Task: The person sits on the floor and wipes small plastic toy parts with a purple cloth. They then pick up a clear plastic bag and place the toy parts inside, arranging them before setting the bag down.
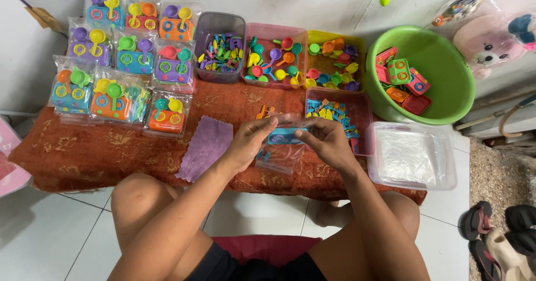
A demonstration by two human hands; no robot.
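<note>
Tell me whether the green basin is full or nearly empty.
Nearly empty: the green basin holds only a few toy stoves in one shallow layer.

A clear plastic bag (277,147) holding a flat blue toy stove (286,136) hangs upright above the red cloth.

support: low table (84,158) under a rust patterned cloth, standing on white floor tiles
far left: sealed toy packs (120,63) in rows
far edge, middle: grey tub (219,46); pink tub (274,55); yellow tub (335,60)
right of centre: pink tray (357,110)
near left: purple rag (205,147)
right end: clear box (412,157); green basin (446,91)
</note>
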